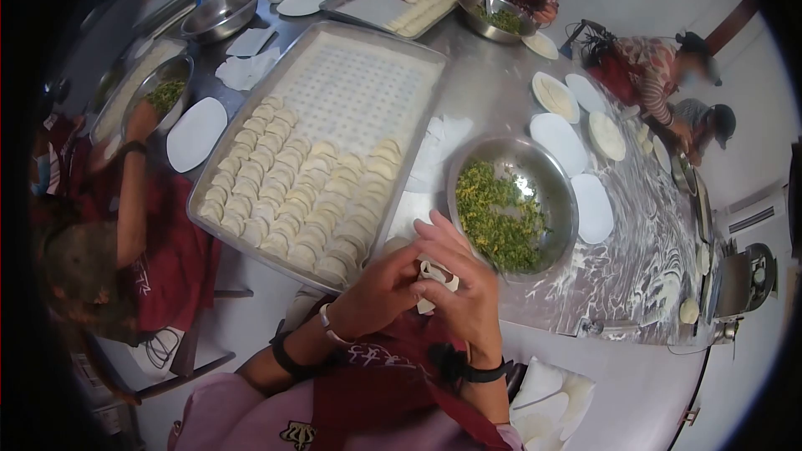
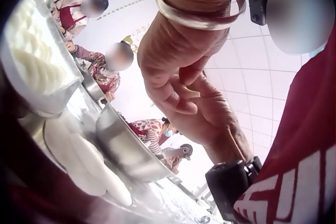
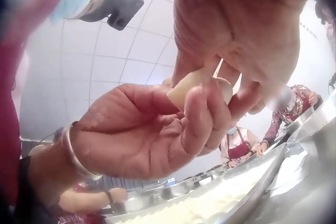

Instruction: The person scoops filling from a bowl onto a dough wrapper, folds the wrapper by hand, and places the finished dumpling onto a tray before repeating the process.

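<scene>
Both hands meet over the near table edge, close to the steel bowl. Between their fingertips is a folded dumpling [image 1: 431,274], its pale dough [image 3: 184,90] partly covered by the fingers. My left hand [image 1: 378,291], wearing a bracelet, pinches it from the left with curled fingers. From the other side my right hand [image 1: 464,288] pinches it with thumb and fingers. Left of the hands stands a metal tray [image 1: 359,63] with rows of finished dumplings [image 1: 288,192] in its nearer part. Just right of them, the steel bowl [image 1: 561,192] holds chopped green and yellow filling [image 1: 497,221].
White oval plates [image 1: 594,209] stand right of the bowl. Flour streaks the metal table [image 1: 635,259] there. Another person's arm [image 1: 131,192] reaches into a filling bowl [image 1: 185,83] at left. Across the table lies a second dumpling tray [image 1: 368,4]; other people work around it.
</scene>
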{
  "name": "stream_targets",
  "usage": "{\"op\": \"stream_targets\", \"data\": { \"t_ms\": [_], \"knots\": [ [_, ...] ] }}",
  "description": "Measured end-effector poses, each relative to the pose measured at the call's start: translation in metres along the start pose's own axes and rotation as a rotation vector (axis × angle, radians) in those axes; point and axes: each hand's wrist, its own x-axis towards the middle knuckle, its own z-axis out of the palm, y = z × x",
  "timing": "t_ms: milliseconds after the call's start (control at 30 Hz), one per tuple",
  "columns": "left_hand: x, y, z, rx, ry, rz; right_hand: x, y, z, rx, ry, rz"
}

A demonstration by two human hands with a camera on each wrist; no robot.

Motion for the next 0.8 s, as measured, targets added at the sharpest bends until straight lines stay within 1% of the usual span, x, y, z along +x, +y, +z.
{"op": "stream_targets", "data": {
  "t_ms": [33, 133, 233, 333, 400, 467, 533, 633, 733, 800],
  "knots": [
    [-0.001, 0.002, -0.001, 0.061, -0.032, -0.026, 0.000, 0.004, -0.001, 0.007, -0.032, 0.009],
    [-0.004, 0.010, 0.005, -0.071, 0.033, 0.001, -0.006, 0.018, 0.004, 0.132, 0.012, -0.053],
    [-0.008, 0.011, 0.011, -0.102, 0.102, 0.045, -0.009, 0.022, 0.008, 0.103, 0.061, -0.170],
    [-0.009, 0.007, 0.007, -0.216, 0.057, -0.009, -0.011, 0.020, 0.010, 0.098, 0.078, -0.133],
    [-0.007, 0.004, 0.011, -0.237, 0.103, 0.045, -0.009, 0.001, 0.018, 0.202, 0.203, 0.002],
    [-0.005, 0.003, 0.014, -0.266, 0.138, 0.065, -0.008, -0.004, 0.020, 0.220, 0.256, 0.030],
    [-0.005, 0.003, 0.016, -0.306, 0.164, 0.050, -0.012, 0.007, 0.018, 0.152, 0.236, -0.047],
    [-0.004, -0.003, 0.016, -0.220, 0.162, 0.099, -0.016, 0.032, 0.012, 0.050, 0.142, -0.179],
    [-0.003, -0.007, 0.012, -0.185, 0.158, 0.058, -0.013, 0.034, 0.010, 0.021, 0.080, -0.172],
    [-0.003, -0.007, 0.014, -0.247, 0.211, 0.086, -0.011, 0.014, 0.017, 0.067, 0.174, -0.092]
  ]
}}
